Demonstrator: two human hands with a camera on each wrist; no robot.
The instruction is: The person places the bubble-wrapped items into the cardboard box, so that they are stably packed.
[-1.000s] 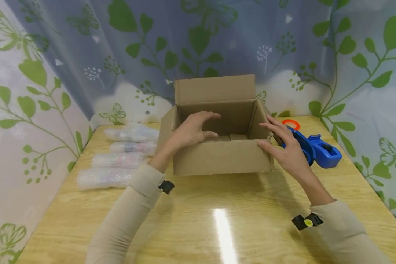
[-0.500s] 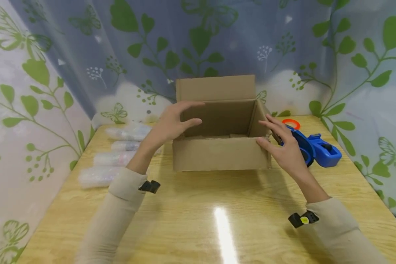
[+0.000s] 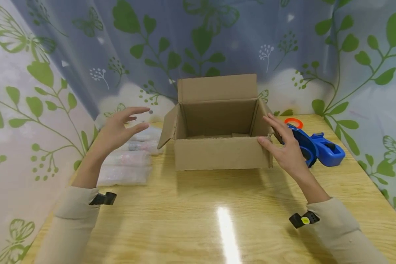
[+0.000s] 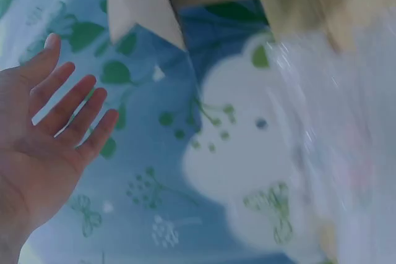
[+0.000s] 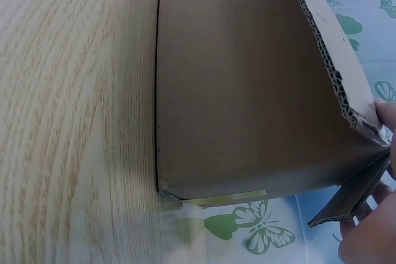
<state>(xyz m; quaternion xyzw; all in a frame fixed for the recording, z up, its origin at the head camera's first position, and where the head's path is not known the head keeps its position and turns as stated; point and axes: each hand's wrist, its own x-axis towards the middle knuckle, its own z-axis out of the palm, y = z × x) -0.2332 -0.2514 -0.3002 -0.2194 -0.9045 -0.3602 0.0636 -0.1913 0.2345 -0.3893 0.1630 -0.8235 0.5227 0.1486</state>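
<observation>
A cardboard box (image 3: 222, 154) stands on the table, its top flaps spread. My right hand (image 3: 285, 152) holds the box's right front corner, with the thumb on the front edge and the fingers at the right flap. In the right wrist view, fingertips (image 5: 371, 214) show behind that flap (image 5: 349, 196). My left hand (image 3: 118, 130) hovers left of the box, thumb and fingers apart, with nothing between them. Beneath and beside it lie several bubble-wrapped bundles (image 3: 127, 174), partly hidden by the hand and forearm. The left wrist view shows the spread palm (image 4: 46, 146) apart from the blurred wrap (image 4: 334, 146).
A blue tape dispenser (image 3: 330, 150) sits right of the box, beside another blue object (image 3: 305, 145) partly behind my right hand. An orange ring (image 3: 293, 123) lies farther back. A patterned curtain (image 3: 217, 44) hangs behind the wooden table (image 3: 184, 212).
My left hand has moved left, from over the box opening to above the bubble-wrapped bundles. My right hand stays at the box corner. The box has barely shifted.
</observation>
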